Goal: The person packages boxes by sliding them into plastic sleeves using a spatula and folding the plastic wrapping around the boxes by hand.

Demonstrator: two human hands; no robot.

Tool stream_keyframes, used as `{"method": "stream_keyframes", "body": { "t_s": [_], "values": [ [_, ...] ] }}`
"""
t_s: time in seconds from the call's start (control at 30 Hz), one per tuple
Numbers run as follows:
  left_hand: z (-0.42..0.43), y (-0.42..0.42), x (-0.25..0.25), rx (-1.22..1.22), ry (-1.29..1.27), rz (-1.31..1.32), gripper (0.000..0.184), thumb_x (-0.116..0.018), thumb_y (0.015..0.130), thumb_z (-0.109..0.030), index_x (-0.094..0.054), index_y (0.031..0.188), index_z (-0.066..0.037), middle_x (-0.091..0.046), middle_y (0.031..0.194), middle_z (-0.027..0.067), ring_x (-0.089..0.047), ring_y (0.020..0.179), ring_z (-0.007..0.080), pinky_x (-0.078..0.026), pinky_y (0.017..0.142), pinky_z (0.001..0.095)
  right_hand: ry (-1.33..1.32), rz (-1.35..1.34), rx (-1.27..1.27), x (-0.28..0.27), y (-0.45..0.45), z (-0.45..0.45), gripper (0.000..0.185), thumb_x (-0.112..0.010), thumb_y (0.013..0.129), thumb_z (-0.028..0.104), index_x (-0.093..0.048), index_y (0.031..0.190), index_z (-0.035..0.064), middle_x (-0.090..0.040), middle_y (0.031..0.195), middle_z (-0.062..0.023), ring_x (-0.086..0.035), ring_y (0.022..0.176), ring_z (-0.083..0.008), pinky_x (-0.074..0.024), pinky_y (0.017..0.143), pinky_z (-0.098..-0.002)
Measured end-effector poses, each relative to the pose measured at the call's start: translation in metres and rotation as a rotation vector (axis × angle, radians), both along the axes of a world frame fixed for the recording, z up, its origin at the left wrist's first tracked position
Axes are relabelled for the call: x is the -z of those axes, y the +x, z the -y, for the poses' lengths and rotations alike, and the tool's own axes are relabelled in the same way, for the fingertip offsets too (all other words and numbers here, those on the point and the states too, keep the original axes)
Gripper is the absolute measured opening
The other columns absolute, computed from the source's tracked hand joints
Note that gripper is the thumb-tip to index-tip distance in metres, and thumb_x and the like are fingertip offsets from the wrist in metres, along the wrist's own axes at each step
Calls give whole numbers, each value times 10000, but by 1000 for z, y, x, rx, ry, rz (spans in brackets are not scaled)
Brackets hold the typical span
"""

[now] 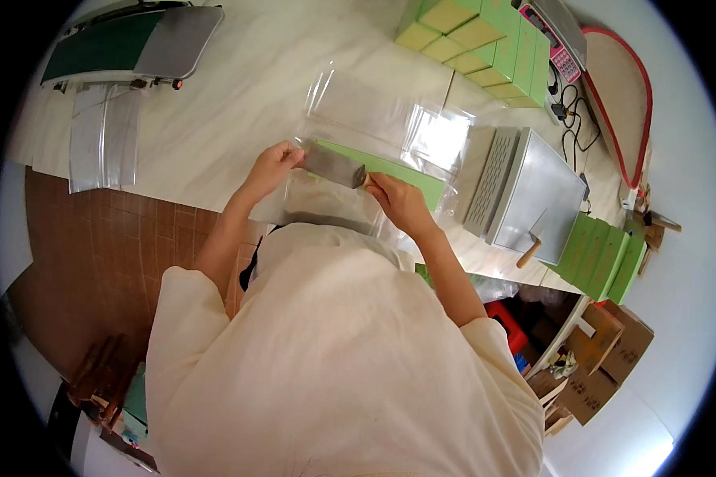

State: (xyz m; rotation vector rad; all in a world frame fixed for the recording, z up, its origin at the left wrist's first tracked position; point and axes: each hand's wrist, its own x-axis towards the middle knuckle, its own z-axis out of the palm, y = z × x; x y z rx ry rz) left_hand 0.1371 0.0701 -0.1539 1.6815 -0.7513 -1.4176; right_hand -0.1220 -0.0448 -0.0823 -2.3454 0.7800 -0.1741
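And here it is, between the two hands: a flat grey blade (334, 165), broad and roughly rectangular, dull across its face and darker toward the right-hand end, where a sliver of pale tan shows. The left hand (277, 168) is closed, thumb and fingers pinching at the blade's left end; the right hand (398, 201) is curled tight around the other end. So the blade spans the gap, sloping slightly toward the body on the right hand's side.

Right beneath it, a long green strip (412, 175) runs along the tabletop (250, 75), reaching out past the right hand's fingers. Clear plastic film (354, 94) spreads just beyond both hands, glossy, with a bright glare on it. Off to the right of the right hand sits a silver metal box (539, 195), a wooden-handled tool (528, 254) lying on top, and beyond that hand, green boxes (485, 60) are stacked together.
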Motion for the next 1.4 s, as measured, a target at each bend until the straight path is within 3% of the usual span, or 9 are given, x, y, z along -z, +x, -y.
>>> {"method": "stream_keyframes", "body": {
  "t_s": [0.2,0.37,0.5,0.73,0.83,0.97,1.2,1.27,1.4],
  "values": [
    [0,1,20,26,-23,80,286,-549,986,-278,-607,939,-1,-674,894,76,-636,875,139,-486,779,286,26,-47,218,8,1,-17,149,-602,922,224,-580,998,98,-661,845,-90,-633,741,-319,-495,599,-417],
    [-4,3,40,-10,-83,5,304,-551,988,-272,-519,810,-27,-634,830,44,-582,802,93,-469,739,261,18,-21,422,8,-2,-29,154,-574,939,239,-567,974,89,-668,876,-109,-639,733,-340,-496,592,-436],
    [-1,0,23,-25,-84,-30,302,-544,994,-266,-507,804,-33,-629,827,39,-586,801,83,-465,727,251,-76,-114,587,12,-12,-35,149,-542,962,237,-551,1008,96,-670,876,-113,-641,738,-350,-498,598,-439],
    [-1,-1,4,-32,-57,-116,284,-509,1012,-256,-542,868,-14,-664,966,83,-660,983,165,-495,868,269,-78,-72,716,19,-29,-57,175,-520,979,235,-549,1071,89,-669,909,-163,-627,745,-393,-491,619,-469],
    [-1,-3,-6,-31,-49,-133,284,-499,1016,-260,-547,907,-3,-668,1035,114,-664,1005,190,-500,899,287,75,-106,619,9,-36,-78,191,-525,977,241,-555,1084,86,-668,917,-172,-624,758,-407,-493,638,-476],
    [-3,-4,16,-72,-88,-239,277,-492,1018,-257,-539,937,3,-664,1091,148,-666,1002,201,-507,915,306,38,-10,417,5,-31,-96,147,-552,962,199,-547,1031,70,-673,897,-142,-647,733,-361,-509,586,-431],
    [-1,-5,12,-81,-98,-231,264,-495,1016,-238,-536,935,11,-664,1098,152,-667,994,202,-512,905,300,43,16,431,12,-23,-96,112,-546,966,181,-536,984,71,-661,823,-147,-624,672,-372,-485,550,-437],
    [-3,-5,6,-65,-67,-162,285,-501,1016,-285,-581,999,-13,-657,1048,72,-650,1021,171,-469,927,276,63,21,443,10,-22,-98,107,-546,966,179,-540,979,74,-653,791,-154,-614,659,-382,-477,545,-445],
    [-1,-7,8,-91,-89,-169,266,-492,1017,-233,-542,944,18,-669,1089,148,-668,991,203,-515,902,294,78,3,452,6,-26,-100,134,-531,975,202,-541,972,68,-646,779,-170,-613,679,-395,-474,558,-455]
  ]
}}
